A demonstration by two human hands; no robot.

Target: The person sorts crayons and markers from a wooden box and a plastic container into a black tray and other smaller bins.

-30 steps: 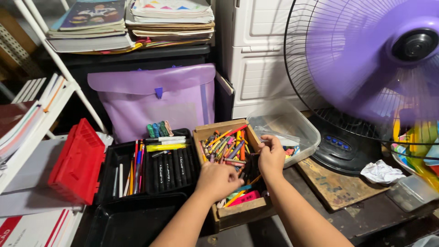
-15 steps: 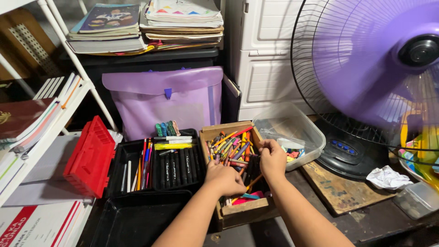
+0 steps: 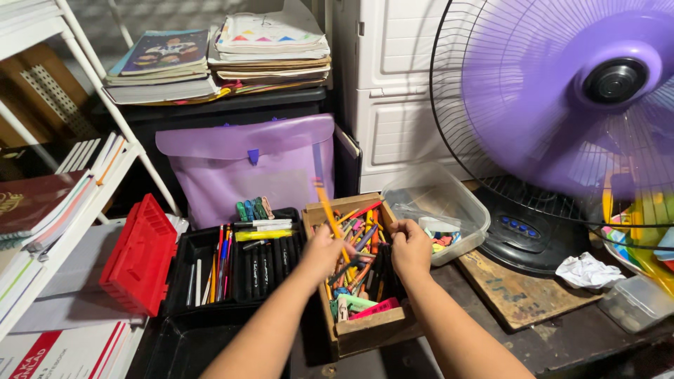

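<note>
Both forearms extended forward, left hand (image 3: 324, 251) and right hand (image 3: 411, 247) fingers curled, close together.

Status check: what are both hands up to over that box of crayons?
Left hand lifting a yellow pencil clear. Right hand gripping the wooden box edge. Black tray sits alongside, nothing blocking.

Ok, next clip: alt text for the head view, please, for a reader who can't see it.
Two bare hands work in a wooden box of mixed pencils and crayons; the left hand lifts an orange pencil, the right hand is at the box's far edge. A black tray of pens lies left, a purple fan right.
</note>
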